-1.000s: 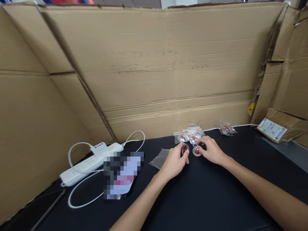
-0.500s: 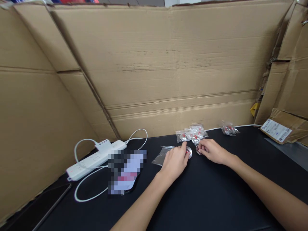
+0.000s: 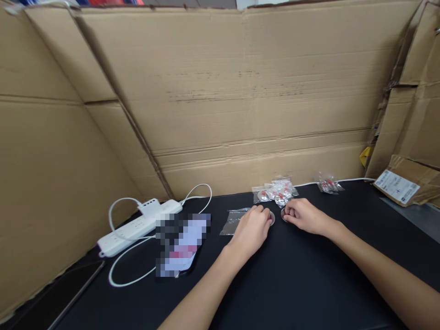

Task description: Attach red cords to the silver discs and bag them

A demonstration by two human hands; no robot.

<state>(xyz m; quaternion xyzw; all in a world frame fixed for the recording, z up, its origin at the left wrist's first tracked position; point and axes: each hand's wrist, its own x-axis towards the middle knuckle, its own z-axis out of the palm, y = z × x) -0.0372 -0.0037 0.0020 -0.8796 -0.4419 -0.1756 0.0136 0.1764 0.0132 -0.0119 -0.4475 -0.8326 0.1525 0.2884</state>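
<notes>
My left hand point(image 3: 252, 228) rests on the black table point(image 3: 295, 284) with its fingers curled over a small clear disc with a red centre point(image 3: 271, 218). My right hand point(image 3: 304, 215) sits just to the right, fingers pinched on a second such disc point(image 3: 283, 214), mostly hidden. The two hands are close together, almost touching. Just beyond them lies a pile of small clear bags point(image 3: 276, 192) holding red-and-clear parts. An empty clear bag point(image 3: 233, 218) lies flat to the left of my left hand.
Cardboard walls point(image 3: 240, 96) enclose the table on three sides. A white power strip point(image 3: 137, 225) with looping cable lies at left, beside a blurred flat item point(image 3: 180, 244). Another small bag point(image 3: 328, 184) and a labelled cardboard piece point(image 3: 398, 185) sit at right. A dark tablet point(image 3: 68, 293) lies at the lower left.
My left hand has lowered its disc from a raised, tilted hold down onto the table and covered it. My right hand has closed over its disc. The view shifted slightly.
</notes>
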